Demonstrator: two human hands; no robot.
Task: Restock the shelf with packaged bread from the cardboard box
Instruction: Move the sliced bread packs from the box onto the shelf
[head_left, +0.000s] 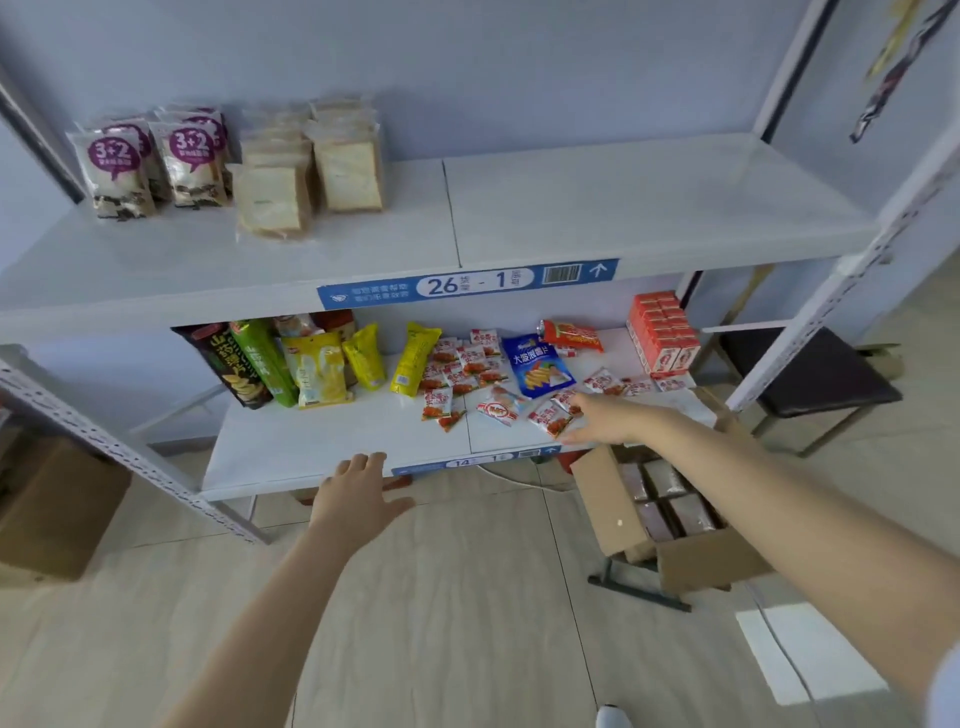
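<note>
On the upper white shelf, far left, stand purple-labelled bread packs and clear packs of sliced white bread. An open cardboard box with several wrapped bread packs sits on a stand at the lower right. My left hand hovers with spread fingers in front of the lower shelf's front edge, holding nothing. My right hand reaches with straight fingers over the lower shelf's right front, above the box, and is also empty.
The lower shelf carries chip bags, scattered small red snack packets, a blue bag and stacked red cartons. A dark stool stands right of the rack, and another cardboard box lies at left.
</note>
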